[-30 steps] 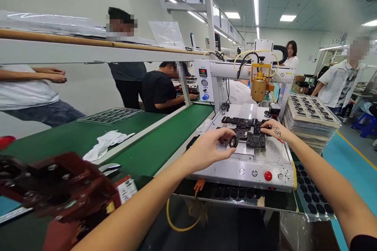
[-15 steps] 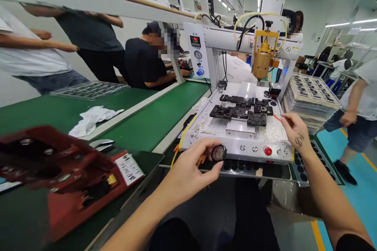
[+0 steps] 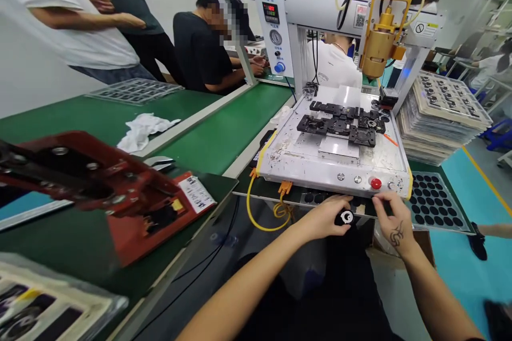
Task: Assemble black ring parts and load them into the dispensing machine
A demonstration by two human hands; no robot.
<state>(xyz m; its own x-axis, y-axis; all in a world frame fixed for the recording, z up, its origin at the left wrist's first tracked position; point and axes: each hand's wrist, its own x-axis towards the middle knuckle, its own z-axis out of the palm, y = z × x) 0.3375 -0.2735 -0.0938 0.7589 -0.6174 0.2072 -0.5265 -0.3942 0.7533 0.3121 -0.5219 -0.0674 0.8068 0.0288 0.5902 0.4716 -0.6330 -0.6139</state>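
My left hand (image 3: 326, 218) is closed around a small round black part (image 3: 346, 217) with a pale, patterned centre, held in front of the press machine. Beside it, my right hand (image 3: 394, 218) has thumb and forefinger pinched together at the machine's front edge; whatever lies between them I cannot make out. An orange stick (image 3: 391, 140) rests on the white machine base (image 3: 280, 162), right of the black metal fixtures (image 3: 340, 125). Partly tucked under the machine's front is a sheet with black discs (image 3: 314, 198).
A brass press head (image 3: 378, 53) hangs over the fixtures. Left stands a red hand press (image 3: 136, 240) on a green bench. Stacked trays (image 3: 424, 133) and a sheet of black discs (image 3: 436, 200) are at right. A yellow cable (image 3: 256, 221) loops below. Co-workers (image 3: 208, 48) are behind.
The orange stick has left my right hand and lies on the machine base. My right hand has come down to the front edge. My left hand has moved right with the round part, now turned.
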